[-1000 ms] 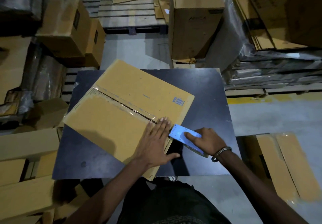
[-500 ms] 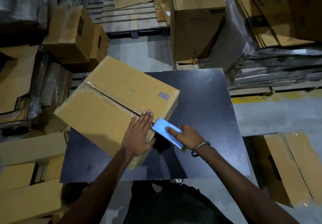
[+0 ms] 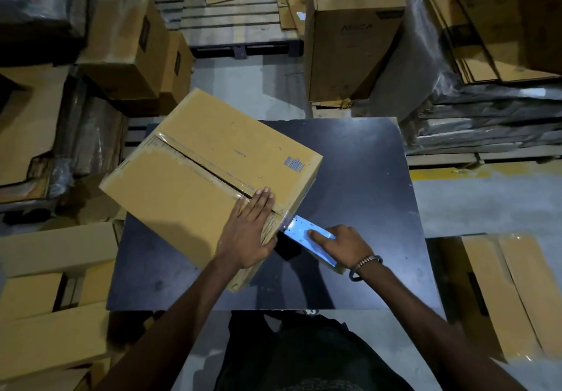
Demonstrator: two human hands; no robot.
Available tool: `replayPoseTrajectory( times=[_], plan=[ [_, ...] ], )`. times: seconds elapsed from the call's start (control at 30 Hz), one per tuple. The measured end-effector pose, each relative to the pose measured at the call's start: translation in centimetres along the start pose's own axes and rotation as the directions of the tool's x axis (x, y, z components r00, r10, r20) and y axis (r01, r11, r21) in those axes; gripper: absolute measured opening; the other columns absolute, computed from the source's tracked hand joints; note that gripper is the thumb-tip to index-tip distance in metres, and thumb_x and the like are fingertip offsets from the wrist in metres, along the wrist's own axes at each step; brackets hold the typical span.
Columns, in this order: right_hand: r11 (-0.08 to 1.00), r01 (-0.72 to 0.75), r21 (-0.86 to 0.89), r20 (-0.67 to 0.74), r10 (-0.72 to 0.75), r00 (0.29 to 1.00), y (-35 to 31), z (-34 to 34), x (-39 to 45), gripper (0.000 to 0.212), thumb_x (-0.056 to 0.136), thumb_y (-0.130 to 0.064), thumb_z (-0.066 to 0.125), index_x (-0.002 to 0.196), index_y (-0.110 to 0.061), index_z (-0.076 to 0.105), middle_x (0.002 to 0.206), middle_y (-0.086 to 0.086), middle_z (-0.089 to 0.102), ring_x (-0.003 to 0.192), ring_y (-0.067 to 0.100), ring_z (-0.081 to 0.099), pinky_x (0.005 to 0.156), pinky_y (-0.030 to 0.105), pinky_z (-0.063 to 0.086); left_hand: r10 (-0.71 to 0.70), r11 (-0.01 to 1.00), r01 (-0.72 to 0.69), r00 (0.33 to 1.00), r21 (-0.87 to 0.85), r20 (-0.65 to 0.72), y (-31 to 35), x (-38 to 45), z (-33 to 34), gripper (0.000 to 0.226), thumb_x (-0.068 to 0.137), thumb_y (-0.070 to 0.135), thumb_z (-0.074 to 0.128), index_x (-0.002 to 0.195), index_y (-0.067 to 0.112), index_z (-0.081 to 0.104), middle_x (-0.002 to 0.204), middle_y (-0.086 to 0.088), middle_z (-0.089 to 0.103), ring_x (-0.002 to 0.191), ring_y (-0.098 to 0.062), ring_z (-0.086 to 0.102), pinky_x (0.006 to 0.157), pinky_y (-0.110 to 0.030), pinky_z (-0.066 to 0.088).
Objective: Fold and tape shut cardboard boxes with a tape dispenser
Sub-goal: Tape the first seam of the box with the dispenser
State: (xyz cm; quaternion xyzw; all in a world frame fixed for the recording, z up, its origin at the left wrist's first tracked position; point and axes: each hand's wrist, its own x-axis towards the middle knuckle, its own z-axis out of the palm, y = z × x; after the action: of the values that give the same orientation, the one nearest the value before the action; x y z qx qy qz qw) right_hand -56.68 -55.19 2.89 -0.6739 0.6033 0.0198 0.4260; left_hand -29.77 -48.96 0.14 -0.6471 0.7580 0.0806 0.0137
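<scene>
Tabletop (image 3: 365,177), dark and square, carries a cardboard box (image 3: 188,196) that sits askew over its left half, the far-left corner hanging past the tabletop's left edge. Clear tape (image 3: 200,162) runs along the seam between the two top flaps and wraps over the box's near-right edge. The left hand (image 3: 248,234) lies flat on the box top at that near-right end, fingers straight and together over the seam, thumb down the side. Just beside it, off the box's edge and above the tabletop's near-middle, the right hand (image 3: 343,246) grips the blue tape dispenser (image 3: 307,235), forefinger stretched along its flat side, other fingers curled around it. The dispenser's front end touches the taped box edge. A bracelet (image 3: 363,266) circles the right wrist.
</scene>
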Motion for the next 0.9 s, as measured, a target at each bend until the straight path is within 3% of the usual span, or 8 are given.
replayPoseTrajectory(
  times=[0.2,0.3,0.47,0.53,0.6,0.7,0.77,0.9],
  plan=[
    [0.998,-0.022,0.054,-0.013,0.023,1.0,-1.1,1.0,0.8,0.07,0.078,-0.083,0.048,0.056,-0.016,0.043,0.047,-0.002,0.044,0.047,0.015,0.048,0.051,0.033,0.037,-0.003,1.0,0.003,1.0,-0.02,0.006,0.1,0.1,0.0,0.096,0.101,0.067,0.039,0.169,0.015,-0.004,0.177,-0.001,-0.01,0.163,-0.017,-0.007,0.131,-0.054,0.01],
    [0.996,-0.036,0.078,0.008,0.035,0.999,-1.0,0.8,1.4,0.066,0.088,-0.073,0.058,0.056,-0.017,0.042,0.047,-0.003,0.043,0.047,0.014,0.046,0.052,0.033,0.035,-0.007,1.0,0.007,1.0,-0.001,0.027,0.1,0.1,-0.1,0.096,0.101,0.067,0.038,0.169,0.016,-0.007,0.177,-0.001,-0.013,0.163,-0.017,-0.01,0.13,-0.054,0.01],
    [0.955,-0.197,0.223,0.086,0.182,0.98,-1.2,0.7,2.2,0.06,0.083,-0.067,0.07,0.055,-0.018,0.05,0.054,0.001,0.051,0.051,0.018,0.048,0.057,0.032,0.034,-0.001,1.0,0.001,0.999,0.003,0.04,0.1,0.2,-0.3,0.096,0.101,0.067,0.037,0.168,0.016,-0.007,0.177,-0.001,-0.013,0.163,-0.017,-0.01,0.13,-0.055,0.01],
    [0.859,-0.318,0.402,0.202,0.255,0.946,-0.9,0.9,2.5,0.05,0.076,-0.061,0.079,0.076,-0.012,0.07,0.069,0.004,0.066,0.059,0.018,0.058,0.059,0.03,0.04,-0.003,1.0,0.004,0.999,-0.007,0.034,0.1,0.2,-0.3,0.096,0.1,0.066,0.039,0.169,0.016,-0.007,0.177,-0.001,-0.012,0.163,-0.017,-0.009,0.13,-0.055,0.011],
    [0.783,-0.387,0.488,0.265,0.289,0.92,-0.3,0.9,2.4,0.065,0.068,-0.063,0.083,0.098,-0.007,0.075,0.079,0.006,0.072,0.064,0.019,0.063,0.059,0.03,0.044,0.004,1.0,-0.003,1.0,-0.021,0.025,0.2,0.2,-0.3,0.096,0.1,0.067,0.038,0.169,0.015,-0.005,0.177,-0.001,-0.009,0.163,-0.017,-0.007,0.13,-0.054,0.01],
    [0.847,-0.343,0.407,0.119,0.323,0.939,1.4,0.4,2.0,0.053,0.083,-0.062,0.075,0.077,-0.01,0.071,0.07,0.005,0.066,0.062,0.02,0.06,0.059,0.029,0.041,-0.005,1.0,0.006,0.999,-0.022,0.047,0.2,0.1,-0.6,0.095,0.099,0.069,0.029,0.168,0.016,-0.008,0.177,0.0,-0.011,0.163,-0.016,-0.011,0.131,-0.052,0.006],
    [0.932,-0.289,0.219,-0.06,0.308,0.95,3.4,-0.1,1.7,0.055,0.094,-0.062,0.063,0.068,-0.014,0.065,0.07,0.007,0.066,0.07,0.027,0.064,0.064,0.031,0.042,-0.016,1.0,0.016,0.998,-0.007,0.062,0.3,0.1,-0.7,0.096,0.098,0.071,0.025,0.168,0.017,-0.011,0.176,0.0,-0.015,0.162,-0.015,-0.014,0.131,-0.052,0.004],
    [0.948,-0.28,-0.152,-0.365,0.209,0.907,7.0,1.1,1.7,0.051,0.101,-0.056,0.052,0.107,-0.008,0.069,0.105,0.016,0.072,0.097,0.033,0.068,0.08,0.036,0.052,-0.01,1.0,0.008,0.997,0.019,0.074,0.4,0.1,-0.8,0.092,0.097,0.074,0.0,0.167,0.015,-0.013,0.176,-0.002,-0.018,0.162,-0.017,-0.017,0.131,-0.051,0.0]
  ],
)
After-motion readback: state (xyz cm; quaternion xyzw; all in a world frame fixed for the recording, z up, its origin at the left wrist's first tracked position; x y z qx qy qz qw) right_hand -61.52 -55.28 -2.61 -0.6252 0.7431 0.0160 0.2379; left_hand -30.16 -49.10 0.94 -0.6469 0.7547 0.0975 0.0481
